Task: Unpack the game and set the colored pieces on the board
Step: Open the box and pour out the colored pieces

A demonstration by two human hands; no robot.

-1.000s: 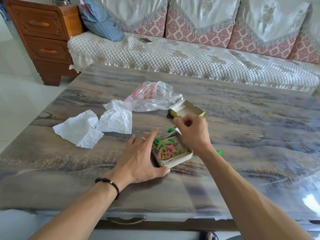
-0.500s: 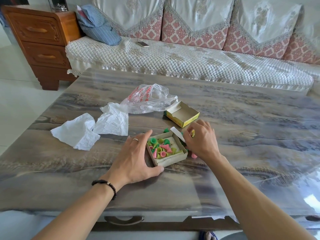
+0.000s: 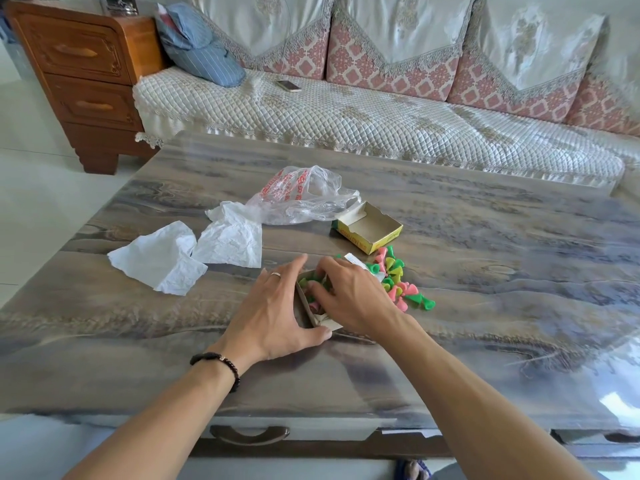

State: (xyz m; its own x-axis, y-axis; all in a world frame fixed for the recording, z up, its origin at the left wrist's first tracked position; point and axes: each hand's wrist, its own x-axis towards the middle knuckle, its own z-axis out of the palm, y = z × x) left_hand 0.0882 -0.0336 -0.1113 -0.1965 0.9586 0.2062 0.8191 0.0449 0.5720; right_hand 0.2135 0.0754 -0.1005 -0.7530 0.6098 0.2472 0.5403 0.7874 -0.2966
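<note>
A small open cardboard box [image 3: 304, 306] lies on the table, holding green and pink cone-shaped game pieces [image 3: 306, 282]. My left hand [image 3: 273, 313] grips the box from its left side, thumb at the near corner and fingers along the far edge. Over the box, my right hand [image 3: 353, 296] dips its curled fingers among the pieces; the fingertips are hidden. A loose pile of green, pink and yellow pieces [image 3: 398, 282] lies on the table just right of the box. No board is visible.
The empty yellow box lid [image 3: 367, 226] sits behind the pile, beside a clear plastic bag [image 3: 301, 199]. Two crumpled white papers [image 3: 162, 261] [image 3: 232, 240] lie left. The grey table [image 3: 485, 271] fronts a quilted sofa with a phone [image 3: 288, 85]; a wooden cabinet [image 3: 83, 71] stands far left.
My right hand left the pile to the right of the box and came back into the box. The left hand kept its hold on the box.
</note>
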